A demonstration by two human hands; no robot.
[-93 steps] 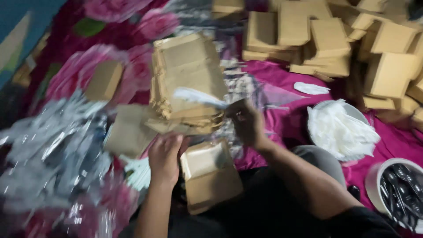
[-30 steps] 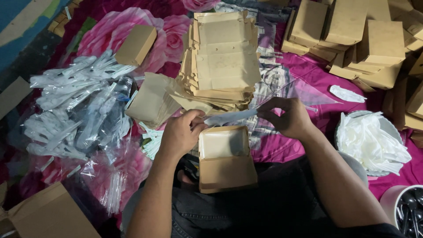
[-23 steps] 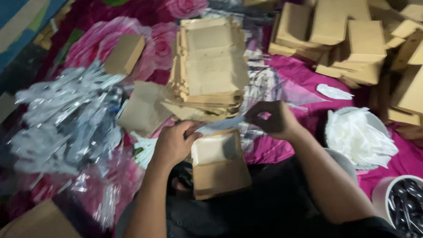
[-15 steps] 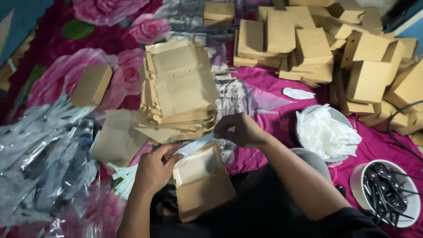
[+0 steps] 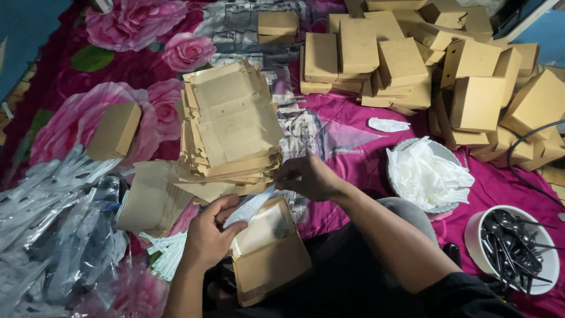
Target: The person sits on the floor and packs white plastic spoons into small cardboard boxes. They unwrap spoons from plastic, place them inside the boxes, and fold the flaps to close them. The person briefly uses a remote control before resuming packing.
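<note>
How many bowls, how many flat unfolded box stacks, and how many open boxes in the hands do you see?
Bowls: 2, napkin bowl and black cutlery bowl
Flat box stacks: 2, tall stack and low stack
Open box in hands: 1
Total: 5

Magenta rose-print cloth (image 5: 365, 141) over the floor, blue edge (image 5: 23, 35) beyond

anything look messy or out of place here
Yes. One white napkin lies alone on the cloth, outside the napkin bowl. The stack of flat boxes is fanned and skewed, not squared up.
</note>
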